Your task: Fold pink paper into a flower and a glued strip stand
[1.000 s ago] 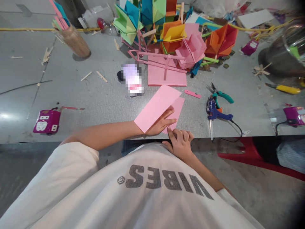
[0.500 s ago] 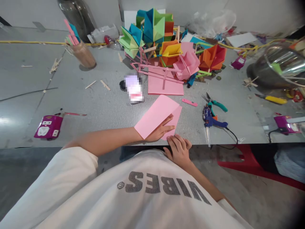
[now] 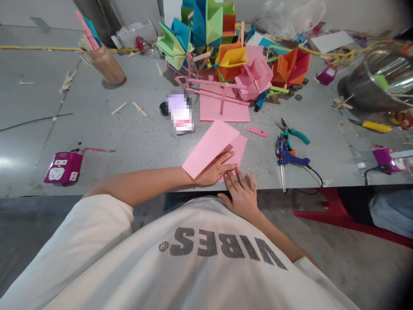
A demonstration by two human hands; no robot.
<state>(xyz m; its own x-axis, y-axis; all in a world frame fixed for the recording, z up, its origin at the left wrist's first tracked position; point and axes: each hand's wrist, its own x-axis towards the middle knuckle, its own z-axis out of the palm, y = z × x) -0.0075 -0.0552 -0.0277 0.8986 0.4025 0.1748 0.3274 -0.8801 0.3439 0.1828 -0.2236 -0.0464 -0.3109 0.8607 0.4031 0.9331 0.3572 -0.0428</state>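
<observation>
A folded sheet of pink paper lies near the table's front edge, its upper flap raised and slanting over my left wrist. Under that flap, my left hand rests on the lower layer with its fingers stretched apart toward the right. My right hand lies at the table edge, fingers extended and fingertips on the paper's near corner, close to the left fingertips. A small pink cutter sits just right of the paper. Farther back is a stack of pink paper, with a pink stick frame on it.
Folded paper flowers crowd the back middle. A phone lies left of the pink stack. To the right are a blue glue gun, pliers and a metal pot. A cup of sticks and a purple socket block are leftward.
The view has tipped down slightly, so the table sits higher in the picture. My right fingertips have slid a little forward on the paper, nearer my left fingers.
</observation>
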